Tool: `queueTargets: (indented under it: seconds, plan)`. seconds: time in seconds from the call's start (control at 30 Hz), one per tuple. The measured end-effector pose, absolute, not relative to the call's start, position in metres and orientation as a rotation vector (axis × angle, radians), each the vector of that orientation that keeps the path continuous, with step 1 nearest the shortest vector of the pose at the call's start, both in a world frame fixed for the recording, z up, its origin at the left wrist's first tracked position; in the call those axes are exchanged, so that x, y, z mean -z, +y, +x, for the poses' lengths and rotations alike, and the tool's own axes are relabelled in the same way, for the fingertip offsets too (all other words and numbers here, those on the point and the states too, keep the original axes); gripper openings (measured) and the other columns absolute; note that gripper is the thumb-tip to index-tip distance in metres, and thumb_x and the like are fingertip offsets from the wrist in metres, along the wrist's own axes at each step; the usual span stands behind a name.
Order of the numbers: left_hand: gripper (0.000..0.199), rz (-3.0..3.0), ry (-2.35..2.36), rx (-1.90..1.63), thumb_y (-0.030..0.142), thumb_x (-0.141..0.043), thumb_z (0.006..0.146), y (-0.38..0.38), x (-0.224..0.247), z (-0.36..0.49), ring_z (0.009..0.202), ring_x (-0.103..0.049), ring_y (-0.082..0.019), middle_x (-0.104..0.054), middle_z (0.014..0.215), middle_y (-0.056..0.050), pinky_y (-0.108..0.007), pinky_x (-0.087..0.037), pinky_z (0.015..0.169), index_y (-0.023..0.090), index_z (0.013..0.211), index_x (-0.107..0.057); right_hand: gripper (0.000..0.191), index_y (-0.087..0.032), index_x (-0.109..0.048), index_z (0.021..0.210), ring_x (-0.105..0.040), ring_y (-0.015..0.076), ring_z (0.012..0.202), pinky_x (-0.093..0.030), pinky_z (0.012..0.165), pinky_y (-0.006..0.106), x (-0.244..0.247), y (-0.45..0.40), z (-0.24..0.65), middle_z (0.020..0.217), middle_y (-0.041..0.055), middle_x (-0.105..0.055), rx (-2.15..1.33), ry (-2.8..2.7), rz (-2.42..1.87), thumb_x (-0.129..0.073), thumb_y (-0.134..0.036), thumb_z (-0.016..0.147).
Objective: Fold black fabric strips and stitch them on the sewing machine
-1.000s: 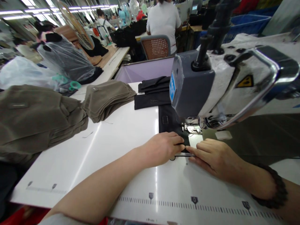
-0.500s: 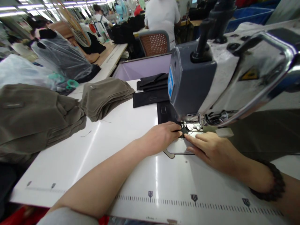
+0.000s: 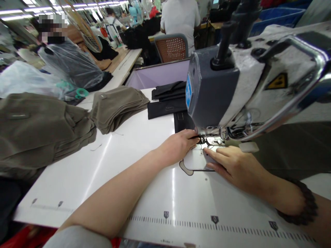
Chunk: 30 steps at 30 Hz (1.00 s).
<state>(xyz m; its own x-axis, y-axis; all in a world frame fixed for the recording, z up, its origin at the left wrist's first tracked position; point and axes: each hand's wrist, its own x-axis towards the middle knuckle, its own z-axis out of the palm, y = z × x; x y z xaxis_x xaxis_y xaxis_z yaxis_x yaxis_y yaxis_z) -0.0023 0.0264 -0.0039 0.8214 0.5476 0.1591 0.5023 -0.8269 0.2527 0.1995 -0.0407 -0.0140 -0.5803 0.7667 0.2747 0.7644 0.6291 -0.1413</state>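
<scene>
A sewing machine head stands over the white table. My left hand is closed at the left of its presser foot, with fingertips on the edge of a black fabric piece. That piece runs back under the machine head and is partly hidden by the hand and the head. My right hand rests right of the foot, index finger stretched over the metal plate, holding nothing visible. A dark beaded bracelet circles the right wrist.
Black fabric strips lie behind my left hand. Two stacks of olive fabric pieces, a nearer one and a farther one, lie to the left. A printed ruler runs along the table's front edge. A person in white sits behind.
My left hand has shifted slightly back, and the black fabric has moved back with it, baring more of the metal plate. My right hand has stayed nearly still.
</scene>
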Motion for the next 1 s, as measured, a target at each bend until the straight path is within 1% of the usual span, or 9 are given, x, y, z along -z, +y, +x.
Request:
queueTargets:
  seconds: [0.1, 0.3, 0.47, 0.6, 0.7, 0.77, 0.87, 0.93, 1.0]
  plan:
    - [0.024, 2.797, 0.817, -0.337, 0.020, -0.041, 0.090, 0.027, 0.004, -0.002, 0.102, -0.055, -0.019, -0.059, 0.108, -0.011, -0.032, -0.047, 0.087, 0.010, 0.102, -0.059, 0.030, -0.014, -0.058, 0.107, -0.060, 0.0171, 0.069, -0.044, 0.057, 0.027, 0.014, -0.040, 0.199, 0.083, 0.0073, -0.066, -0.017, -2.541, -1.237, -0.046, -0.031, 0.085]
    - [0.027, 2.826, 0.820, -0.383, 0.022, -0.038, 0.091, 0.029, 0.006, -0.001, 0.092, -0.058, -0.018, -0.060, 0.103, -0.010, -0.030, -0.049, 0.080, 0.010, 0.096, -0.062, 0.030, -0.014, -0.058, 0.106, -0.059, 0.0173, 0.068, -0.043, 0.057, 0.027, 0.013, -0.040, 0.200, 0.081, 0.0066, -0.066, -0.018, -2.556, -1.233, -0.045, -0.032, 0.086]
    - [0.025, 2.851, 0.808, -0.381, 0.021, -0.040, 0.090, 0.030, 0.006, -0.002, 0.092, -0.056, -0.019, -0.060, 0.101, -0.009, -0.030, -0.048, 0.079, 0.011, 0.098, -0.062, 0.030, -0.014, -0.058, 0.107, -0.059, 0.0180, 0.073, -0.043, 0.062, 0.029, 0.014, -0.041, 0.199, 0.084, 0.0080, -0.066, -0.062, -2.547, -1.240, -0.044, -0.032, 0.086]
    - [0.023, 2.883, 0.873, -0.275, 0.026, -0.044, 0.089, 0.023, -0.002, -0.002, 0.090, -0.056, -0.020, -0.059, 0.096, -0.007, -0.032, -0.048, 0.077, 0.014, 0.097, -0.063, 0.031, -0.014, -0.058, 0.106, -0.060, 0.0182, 0.073, -0.044, 0.060, 0.029, 0.016, -0.041, 0.200, 0.084, 0.0082, -0.066, -0.056, -2.552, -1.229, -0.044, -0.034, 0.086]
    - [0.027, 2.860, 0.920, -0.139, 0.033, -0.045, 0.088, 0.012, -0.011, 0.000, 0.083, -0.056, -0.019, -0.057, 0.089, -0.007, -0.030, -0.048, 0.071, 0.015, 0.095, -0.064, 0.033, -0.014, -0.058, 0.109, -0.060, 0.0176, 0.070, -0.043, 0.057, 0.028, 0.018, -0.041, 0.201, 0.082, 0.0071, -0.066, -0.033, -2.555, -1.233, -0.043, -0.035, 0.087]
    - [0.028, 2.850, 0.918, -0.067, 0.035, -0.045, 0.088, 0.005, -0.016, 0.001, 0.078, -0.056, -0.017, -0.056, 0.087, -0.006, -0.029, -0.048, 0.068, 0.014, 0.093, -0.064, 0.035, -0.014, -0.058, 0.110, -0.060, 0.0177, 0.071, -0.044, 0.057, 0.028, 0.019, -0.041, 0.202, 0.083, 0.0079, -0.066, -0.022, -2.550, -1.224, -0.042, -0.036, 0.087]
    - [0.027, 2.863, 0.834, -0.057, 0.033, -0.049, 0.086, -0.002, -0.021, 0.000, 0.084, -0.055, -0.018, -0.056, 0.093, -0.008, -0.030, -0.047, 0.075, 0.012, 0.091, -0.064, 0.036, -0.013, -0.059, 0.109, -0.061, 0.0183, 0.074, -0.045, 0.060, 0.029, 0.022, -0.042, 0.204, 0.088, 0.0098, -0.066, -0.025, -2.535, -1.223, -0.041, -0.036, 0.088]
    - [0.026, 2.855, 0.755, -0.061, 0.032, -0.049, 0.086, -0.005, -0.024, -0.001, 0.089, -0.054, -0.019, -0.056, 0.098, -0.009, -0.030, -0.046, 0.081, 0.011, 0.090, -0.064, 0.036, -0.012, -0.058, 0.110, -0.061, 0.0185, 0.077, -0.045, 0.063, 0.029, 0.023, -0.042, 0.205, 0.089, 0.0097, -0.066, -0.042, -2.528, -1.222, -0.041, -0.035, 0.088]
    - [0.027, 2.835, 0.692, -0.038, 0.031, -0.048, 0.087, -0.007, -0.026, -0.002, 0.090, -0.053, -0.018, -0.056, 0.099, -0.009, -0.030, -0.045, 0.083, 0.010, 0.090, -0.064, 0.036, -0.011, -0.057, 0.111, -0.061, 0.0184, 0.077, -0.045, 0.064, 0.029, 0.024, -0.042, 0.206, 0.088, 0.0089, -0.066, -0.058, -2.528, -1.201, -0.041, -0.035, 0.088]
